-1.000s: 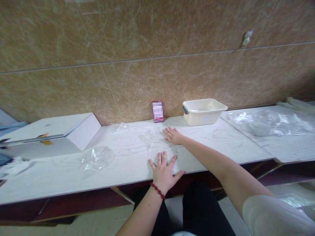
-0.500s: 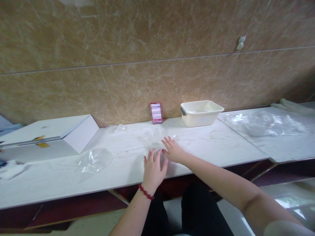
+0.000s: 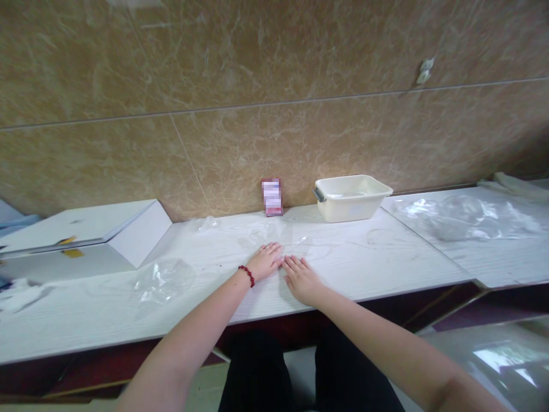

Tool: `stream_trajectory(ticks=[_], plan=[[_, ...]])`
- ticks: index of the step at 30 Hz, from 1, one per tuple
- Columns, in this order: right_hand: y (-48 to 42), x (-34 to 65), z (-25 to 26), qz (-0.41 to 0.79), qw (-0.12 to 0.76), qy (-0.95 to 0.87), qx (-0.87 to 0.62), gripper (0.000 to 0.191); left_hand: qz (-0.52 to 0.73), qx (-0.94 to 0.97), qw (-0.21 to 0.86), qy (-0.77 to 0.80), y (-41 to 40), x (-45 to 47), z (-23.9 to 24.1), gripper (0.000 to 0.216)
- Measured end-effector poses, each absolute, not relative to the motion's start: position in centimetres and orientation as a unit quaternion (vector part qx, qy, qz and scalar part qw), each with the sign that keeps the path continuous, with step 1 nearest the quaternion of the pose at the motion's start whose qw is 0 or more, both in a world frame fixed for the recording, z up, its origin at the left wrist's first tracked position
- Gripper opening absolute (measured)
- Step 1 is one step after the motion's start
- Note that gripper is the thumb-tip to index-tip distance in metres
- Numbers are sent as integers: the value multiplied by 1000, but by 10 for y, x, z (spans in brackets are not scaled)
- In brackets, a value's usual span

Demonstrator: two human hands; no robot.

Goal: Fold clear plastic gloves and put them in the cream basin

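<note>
My left hand (image 3: pixel 265 261) lies flat with its fingers stretched out toward the right, over the near edge of a clear plastic bag (image 3: pixel 274 232). Beside it, my right hand (image 3: pixel 301 278) is also flat, fingertips meeting those of the left. The bag is thin and see-through, spread on the white wood-grain tabletop (image 3: pixel 364 257), and its exact outline is hard to make out. Neither hand grips anything. Behind the bag, a small red-edged card or pack (image 3: pixel 272 197) with a blurred front stands against the wall.
A cream plastic bin (image 3: pixel 349 209) stands at the back, right of centre. Crumpled clear bags lie at left (image 3: pixel 160 280), at the back (image 3: pixel 208 224) and in a larger heap on the right (image 3: pixel 467 217). A white box (image 3: pixel 124 234) fills the left; a tiled wall (image 3: pixel 235 149) bounds the back.
My left hand has moved forward and turned, now lying flat across the bag's near part. My right hand has drawn slightly back toward me, its fingers closer to the left hand's.
</note>
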State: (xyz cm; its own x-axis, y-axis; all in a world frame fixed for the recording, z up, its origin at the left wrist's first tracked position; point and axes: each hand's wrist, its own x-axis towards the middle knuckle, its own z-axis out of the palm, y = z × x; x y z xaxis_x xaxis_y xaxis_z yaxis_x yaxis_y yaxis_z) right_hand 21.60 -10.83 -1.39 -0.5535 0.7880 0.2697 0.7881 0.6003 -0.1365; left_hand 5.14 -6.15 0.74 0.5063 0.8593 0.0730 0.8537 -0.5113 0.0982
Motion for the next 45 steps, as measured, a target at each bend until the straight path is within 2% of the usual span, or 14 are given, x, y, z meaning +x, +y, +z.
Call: stream_trajectory(ticks=[20, 27, 30, 36, 40, 45], plan=[[-109, 218, -16, -7, 184, -876, -445, 46, -11, 857, 29, 515, 8, -11, 14, 57], [-109, 218, -15, -11, 183, -877, -444, 48, 26, 791, -24, 611, 5, -15, 22, 55], [-109, 218, -15, -13, 183, -877, -443, 47, 6, 796, 2, 606, -19, -12, 22, 63], [-111, 216, -16, -2, 194, -875, -444, 46, -76, 815, 36, 573, -70, -19, 14, 92], [-110, 217, -13, 25, 223, -867, -445, 46, -74, 816, 45, 571, -75, -23, 16, 101], [-78, 239, 10, 75, 310, -791, -521, 34, 2, 800, 36, 599, -59, -7, 39, 83]])
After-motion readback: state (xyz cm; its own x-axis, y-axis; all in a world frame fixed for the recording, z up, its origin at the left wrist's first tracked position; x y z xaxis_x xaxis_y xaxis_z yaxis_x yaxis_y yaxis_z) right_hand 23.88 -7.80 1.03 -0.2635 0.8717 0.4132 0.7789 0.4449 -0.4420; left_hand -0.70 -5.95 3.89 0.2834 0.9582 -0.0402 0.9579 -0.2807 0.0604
